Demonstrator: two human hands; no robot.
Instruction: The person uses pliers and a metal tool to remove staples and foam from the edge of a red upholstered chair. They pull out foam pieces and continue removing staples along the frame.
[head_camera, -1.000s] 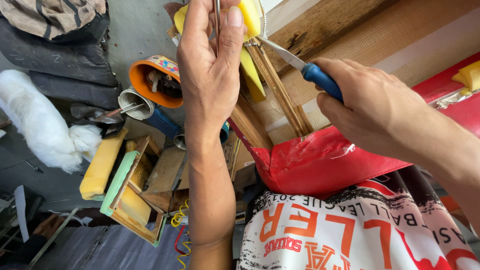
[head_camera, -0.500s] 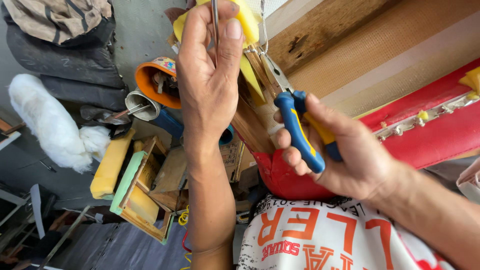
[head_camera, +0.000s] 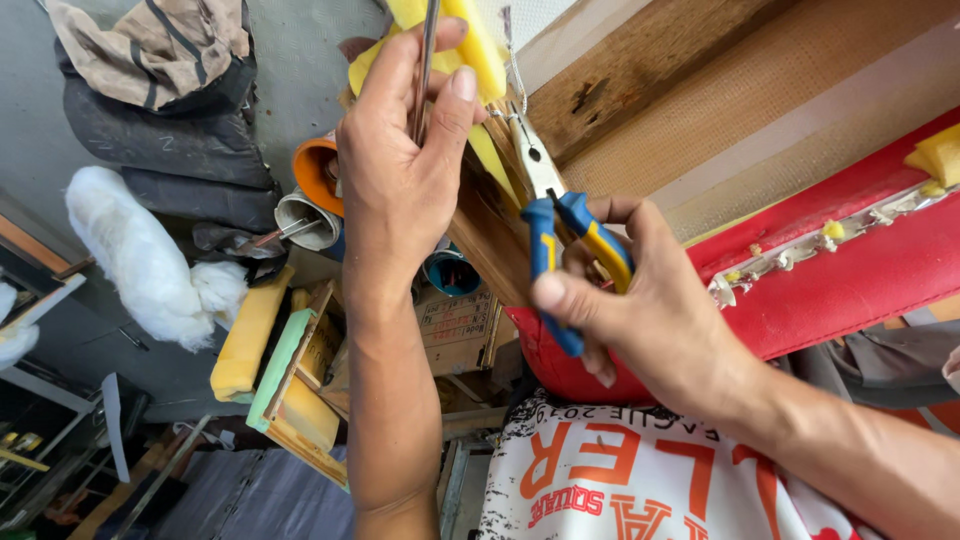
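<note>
Up against the wooden frame (head_camera: 640, 95), the left hand (head_camera: 400, 190) is pinching a thin metal rod (head_camera: 428, 60) between thumb and fingers, pressing back yellow foam (head_camera: 470, 45). Just beside it, the right hand (head_camera: 640, 310) is gripping blue-and-yellow pliers (head_camera: 555, 225), whose nose is pointing up at the frame's edge near the foam. Red vinyl (head_camera: 830, 290) with a row of staples is lying to the right.

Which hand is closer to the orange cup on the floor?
Left. The left hand is just right of the orange cup in the picture; the right hand, holding pliers, is farther right.
</note>
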